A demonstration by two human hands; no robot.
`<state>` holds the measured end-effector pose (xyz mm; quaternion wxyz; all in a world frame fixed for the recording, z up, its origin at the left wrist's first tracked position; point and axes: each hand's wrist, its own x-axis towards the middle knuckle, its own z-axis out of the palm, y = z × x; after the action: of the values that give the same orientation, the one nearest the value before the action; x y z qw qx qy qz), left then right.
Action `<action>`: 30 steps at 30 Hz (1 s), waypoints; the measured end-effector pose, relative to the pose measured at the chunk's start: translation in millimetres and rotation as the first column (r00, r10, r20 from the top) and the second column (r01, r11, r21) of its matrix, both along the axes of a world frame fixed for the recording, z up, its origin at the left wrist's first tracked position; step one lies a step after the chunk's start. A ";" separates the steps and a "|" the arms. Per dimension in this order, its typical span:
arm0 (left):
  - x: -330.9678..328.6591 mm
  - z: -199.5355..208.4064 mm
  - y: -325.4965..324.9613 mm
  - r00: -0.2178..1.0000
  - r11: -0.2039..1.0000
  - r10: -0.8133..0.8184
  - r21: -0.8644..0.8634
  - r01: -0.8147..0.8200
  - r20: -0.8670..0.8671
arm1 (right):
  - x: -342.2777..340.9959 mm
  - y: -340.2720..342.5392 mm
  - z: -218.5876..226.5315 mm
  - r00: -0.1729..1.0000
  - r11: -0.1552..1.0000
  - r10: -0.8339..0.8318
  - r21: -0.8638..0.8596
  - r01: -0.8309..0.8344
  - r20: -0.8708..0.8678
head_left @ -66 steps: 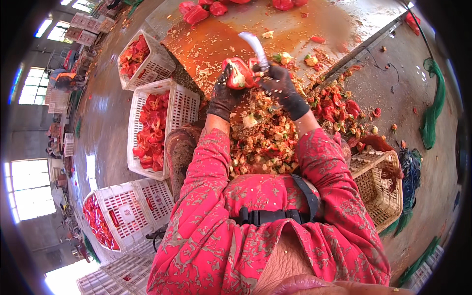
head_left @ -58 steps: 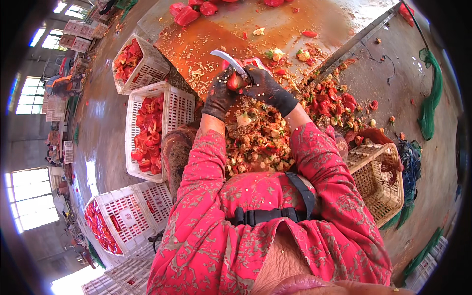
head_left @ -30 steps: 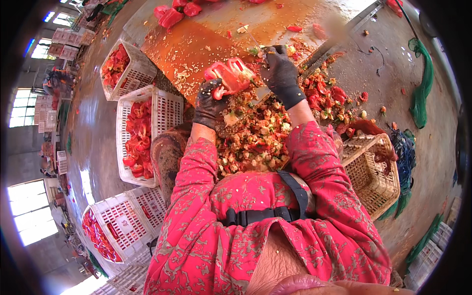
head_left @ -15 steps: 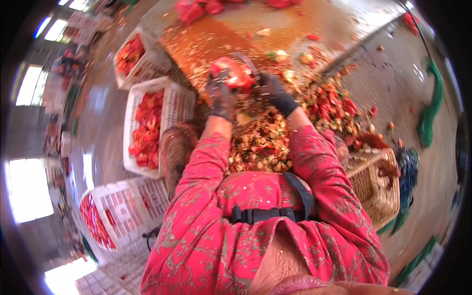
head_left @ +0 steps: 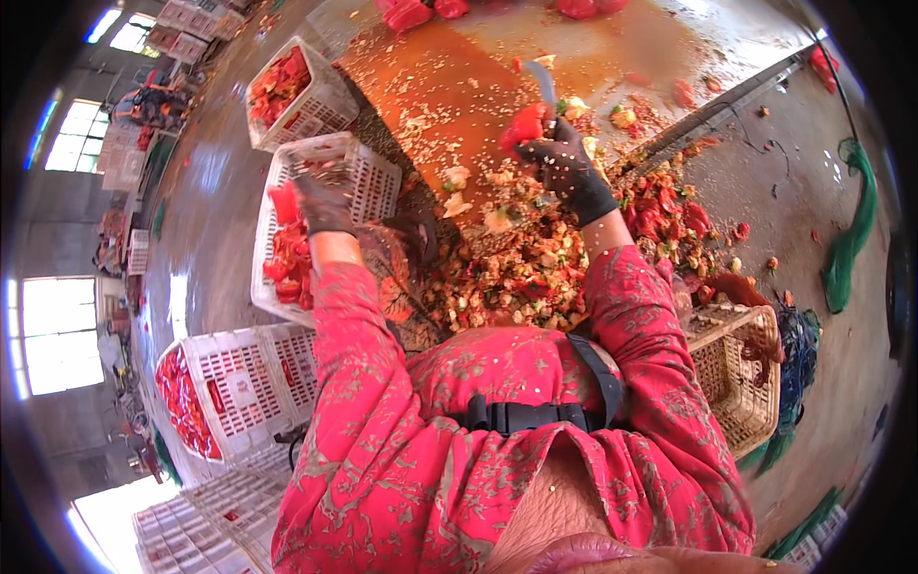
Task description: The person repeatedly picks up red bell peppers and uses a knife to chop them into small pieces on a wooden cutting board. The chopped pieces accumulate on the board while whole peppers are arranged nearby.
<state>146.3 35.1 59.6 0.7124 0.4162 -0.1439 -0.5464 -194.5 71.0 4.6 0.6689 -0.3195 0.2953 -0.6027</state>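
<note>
My right hand (head_left: 574, 177), in a dark glove, grips a knife whose curved blade (head_left: 543, 83) points away from me over the table. A red pepper piece (head_left: 524, 126) sits against the knife by my thumb and fingers. At the left, my gloved left hand (head_left: 327, 203) is over a white plastic crate (head_left: 373, 182) partly filled with cut red pepper (head_left: 289, 258). One red pepper piece (head_left: 284, 203) is right beside its fingers. Motion blurs those fingers, so whether they hold the piece is unclear.
Seeds and juice cover the metal table (head_left: 449, 86), with red peppers (head_left: 406, 14) at its far edge. Pepper cores and scraps (head_left: 516, 277) are heaped before me. Another crate (head_left: 320, 110) stands far left, more crates (head_left: 253, 383) near left, a tan basket (head_left: 736, 383) at right.
My hands have parted. The left moved from the pepper over the table to the white crate; the right shifted slightly right, still with the knife, whose blade now points away.
</note>
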 end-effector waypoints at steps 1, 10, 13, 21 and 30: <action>-2.1 -26.2 -1.8 0.976 0.987 -0.155 -0.013 0.159 0.152 | 1.4 4.7 9.0 0.999 0.999 0.039 0.021 -0.039 -0.002; -182.9 -22.2 -4.4 0.509 0.417 -0.776 -0.302 0.857 0.373 | -1.1 38.3 64.1 0.990 0.988 0.138 0.062 -0.139 0.023; -194.1 6.0 -4.7 0.477 0.469 -0.879 -0.180 0.865 0.001 | -4.3 36.2 59.6 0.988 0.988 0.146 0.037 -0.148 0.049; -199.4 -18.2 -23.8 0.532 0.535 -0.842 -0.006 0.845 -0.091 | 0.1 42.9 52.4 0.967 0.988 0.122 0.064 -0.140 0.225; -151.8 -30.5 -28.8 0.742 0.744 -0.660 -0.244 0.622 -0.118 | -31.1 32.9 46.2 0.260 0.866 -0.494 -0.495 0.067 -0.830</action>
<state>-5.5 6.3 29.1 0.5264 0.2154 -0.2585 -0.7808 -225.6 103.9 50.8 0.1770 -0.6657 0.5636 -0.4559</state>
